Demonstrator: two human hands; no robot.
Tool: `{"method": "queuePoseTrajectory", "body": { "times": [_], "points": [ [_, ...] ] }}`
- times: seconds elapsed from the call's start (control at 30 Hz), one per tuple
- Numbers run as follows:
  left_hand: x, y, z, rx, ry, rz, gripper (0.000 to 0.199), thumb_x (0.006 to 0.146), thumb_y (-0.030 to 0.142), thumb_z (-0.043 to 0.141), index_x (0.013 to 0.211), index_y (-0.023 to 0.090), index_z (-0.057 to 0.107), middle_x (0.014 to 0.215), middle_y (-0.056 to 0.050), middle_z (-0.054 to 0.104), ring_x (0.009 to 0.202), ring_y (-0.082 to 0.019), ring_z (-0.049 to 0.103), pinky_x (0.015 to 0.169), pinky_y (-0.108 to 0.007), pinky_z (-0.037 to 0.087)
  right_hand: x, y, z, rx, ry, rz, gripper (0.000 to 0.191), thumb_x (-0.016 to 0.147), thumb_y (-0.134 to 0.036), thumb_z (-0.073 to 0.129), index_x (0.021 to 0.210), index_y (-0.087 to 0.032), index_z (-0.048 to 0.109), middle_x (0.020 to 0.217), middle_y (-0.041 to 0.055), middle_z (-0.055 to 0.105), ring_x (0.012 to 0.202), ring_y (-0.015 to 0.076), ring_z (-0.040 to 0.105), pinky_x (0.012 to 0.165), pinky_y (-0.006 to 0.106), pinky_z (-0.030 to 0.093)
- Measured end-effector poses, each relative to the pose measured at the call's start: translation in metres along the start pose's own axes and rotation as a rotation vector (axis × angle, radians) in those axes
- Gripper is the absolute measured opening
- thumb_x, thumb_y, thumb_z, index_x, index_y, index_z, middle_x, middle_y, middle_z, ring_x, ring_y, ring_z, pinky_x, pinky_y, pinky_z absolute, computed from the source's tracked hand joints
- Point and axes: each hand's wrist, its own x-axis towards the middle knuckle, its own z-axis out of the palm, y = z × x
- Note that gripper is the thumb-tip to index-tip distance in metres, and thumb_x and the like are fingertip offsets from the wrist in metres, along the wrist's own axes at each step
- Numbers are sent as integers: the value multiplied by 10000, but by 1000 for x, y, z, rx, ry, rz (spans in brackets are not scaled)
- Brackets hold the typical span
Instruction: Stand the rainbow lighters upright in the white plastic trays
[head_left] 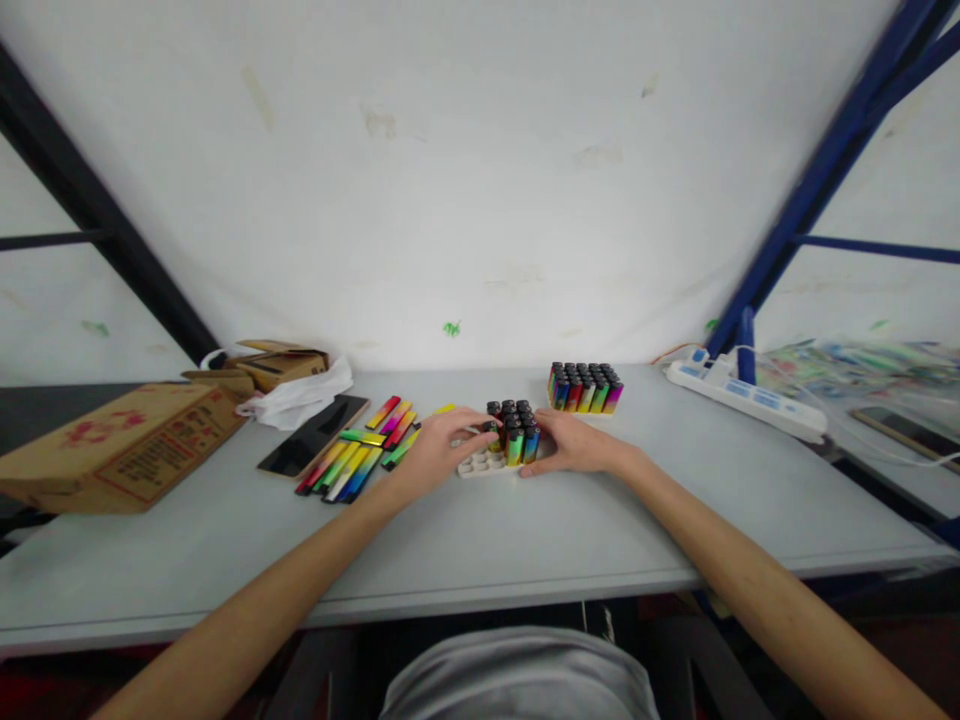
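Observation:
A white tray with round holes (480, 466) lies mid-table, its right part filled with several upright colourful lighters (514, 440). Vacant holes show on its left part. The fingertips of my left hand (441, 442) are closed on the black top of a lighter (492, 430) standing over the tray; its lower part is mostly hidden. My right hand (574, 440) curves round the right side of the tray, thumb at the front corner and fingers behind, against the tray and the outer lighters. Loose lighters (352, 470) lie flat left of my left hand.
Behind my right hand stands a second block of upright lighters (585, 388). A dark phone (315, 435), a white plastic bag (300, 400) and cardboard boxes (127, 440) occupy the left side. A white power strip (746, 400) lies at the right, near a blue post (780, 240).

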Motion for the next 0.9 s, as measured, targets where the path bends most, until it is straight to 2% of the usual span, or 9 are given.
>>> {"method": "queuePoseTrajectory", "body": {
  "times": [0.13, 0.3, 0.4, 0.5, 0.6, 0.67, 0.77, 0.83, 0.9],
  "points": [
    [2, 3, 2, 147, 14, 27, 271, 923, 401, 655, 1075, 201, 758, 1032, -88, 761, 921, -238, 696, 856, -341, 548, 0, 1, 0, -27, -1, 7, 661, 721, -615, 827, 1138, -135, 648, 1054, 115, 679, 921, 283, 627, 821, 381, 496],
    [5, 5, 0, 335, -9, 93, 241, 963, 392, 593, 1032, 206, 729, 996, -78, 770, 890, -236, 702, 854, -339, 526, 1, 2, 2, -14, 3, -12, 669, 729, -610, 825, 1167, -140, 636, 1079, 112, 679, 942, 279, 626, 832, 373, 495],
    [5, 2, 3, 285, -22, 51, 218, 948, 382, 611, 1083, 221, 667, 971, -56, 767, 875, -220, 718, 842, -330, 545, 1, 3, 2, -42, 6, 1, 657, 725, -631, 816, 1117, -134, 641, 1030, 109, 674, 904, 281, 623, 802, 372, 494],
    [4, -2, 8, 218, -9, -23, 324, 910, 374, 665, 1183, 240, 556, 859, -2, 740, 799, -191, 723, 777, -305, 562, 1, 3, 2, -51, 0, -6, 638, 734, -627, 812, 1101, -136, 636, 1014, 106, 668, 893, 277, 620, 791, 365, 493],
    [3, -1, 9, 303, 4, 9, 373, 860, 409, 729, 1135, 242, 542, 790, 29, 707, 762, -181, 700, 769, -301, 542, 0, 3, 2, -46, -2, -13, 633, 742, -623, 808, 1120, -147, 631, 1027, 103, 671, 895, 271, 620, 786, 358, 494],
    [3, 3, 2, 370, 42, 63, 339, 893, 439, 684, 1131, 236, 555, 835, 18, 716, 809, -179, 692, 808, -307, 521, 0, 3, 1, -50, 1, -7, 627, 746, -627, 802, 1116, -151, 632, 1022, 100, 673, 889, 270, 622, 781, 355, 493],
    [4, 7, -22, 468, 124, 94, 252, 1006, 406, 472, 1061, 203, 611, 924, -30, 728, 884, -182, 683, 845, -312, 498, 0, 2, 1, -74, 0, 7, 610, 745, -641, 795, 1066, -149, 633, 989, 95, 667, 869, 265, 622, 769, 351, 487],
    [6, 4, -45, 611, 106, 73, 278, 977, 397, 490, 939, 181, 661, 897, -54, 722, 853, -201, 671, 838, -331, 493, 1, 2, 1, -89, -3, 16, 608, 740, -651, 793, 1042, -149, 630, 977, 95, 663, 858, 263, 618, 760, 348, 481],
    [7, -5, -66, 752, 32, 36, 264, 895, 399, 576, 903, 163, 697, 879, -77, 720, 817, -227, 660, 813, -353, 500, 1, 2, 1, -91, -6, 18, 616, 738, -658, 790, 1042, -148, 626, 983, 97, 661, 856, 262, 614, 756, 347, 477]
  ]
}}
